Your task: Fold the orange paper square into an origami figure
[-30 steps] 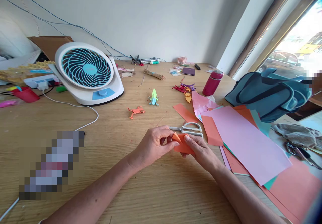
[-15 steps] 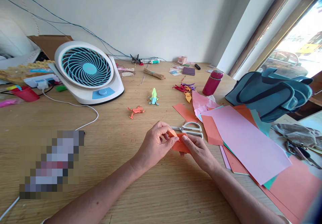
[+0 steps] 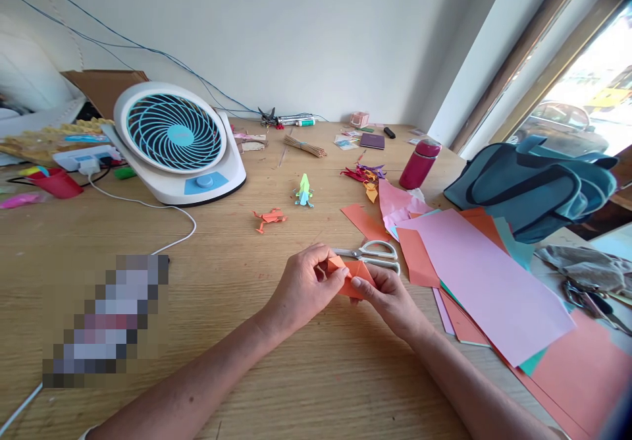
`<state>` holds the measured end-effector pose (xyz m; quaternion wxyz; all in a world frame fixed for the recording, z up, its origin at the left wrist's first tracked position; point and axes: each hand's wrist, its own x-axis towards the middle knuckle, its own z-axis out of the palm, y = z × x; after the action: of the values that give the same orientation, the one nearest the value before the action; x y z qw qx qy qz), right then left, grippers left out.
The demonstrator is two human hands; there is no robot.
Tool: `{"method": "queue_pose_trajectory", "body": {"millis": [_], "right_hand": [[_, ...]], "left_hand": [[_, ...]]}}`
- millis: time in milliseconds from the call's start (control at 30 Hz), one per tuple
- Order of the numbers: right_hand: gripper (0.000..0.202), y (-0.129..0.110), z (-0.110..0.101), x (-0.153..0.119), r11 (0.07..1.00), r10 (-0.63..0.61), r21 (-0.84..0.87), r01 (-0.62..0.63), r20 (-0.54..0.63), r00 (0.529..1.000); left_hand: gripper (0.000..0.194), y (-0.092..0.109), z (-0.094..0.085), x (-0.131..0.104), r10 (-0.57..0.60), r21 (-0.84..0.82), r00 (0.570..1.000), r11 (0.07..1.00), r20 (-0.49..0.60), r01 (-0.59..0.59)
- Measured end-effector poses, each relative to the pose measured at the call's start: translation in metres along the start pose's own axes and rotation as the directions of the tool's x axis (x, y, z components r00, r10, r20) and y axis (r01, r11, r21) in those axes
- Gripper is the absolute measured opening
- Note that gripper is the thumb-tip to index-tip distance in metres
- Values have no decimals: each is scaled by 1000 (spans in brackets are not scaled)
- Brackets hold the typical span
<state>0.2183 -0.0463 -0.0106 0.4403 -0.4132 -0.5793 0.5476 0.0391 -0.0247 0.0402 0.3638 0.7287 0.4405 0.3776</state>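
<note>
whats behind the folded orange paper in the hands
Scissors lie on the tabletop just beyond the folded orange paper, largely in view. Anything directly behind the paper is covered and cannot be seen.

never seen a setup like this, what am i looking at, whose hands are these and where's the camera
There is no machine here, just a person's two bare hands. The camera is worn on that person's head and looks forward and down. The left hand and the right hand together hold a folded orange paper. Just beyond it on the wooden table lie scissors. To the right are coloured sheets, a bottle and a blue bag. Farther left are two small paper figures and a fan.
</note>
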Motion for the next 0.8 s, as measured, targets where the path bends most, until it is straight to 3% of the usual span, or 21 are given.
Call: {"method": "queue_pose_trajectory", "body": {"millis": [467,800], "right_hand": [[30,2,3,-1,993,25,112,-30,51,998],[27,4,3,-1,988,55,141,-61,48,997]], "left_hand": [[16,-1,-9,5,26,74,996,997,86,-32],[11,-7,-17,9,67,-32,979,998,190,-62]]}}
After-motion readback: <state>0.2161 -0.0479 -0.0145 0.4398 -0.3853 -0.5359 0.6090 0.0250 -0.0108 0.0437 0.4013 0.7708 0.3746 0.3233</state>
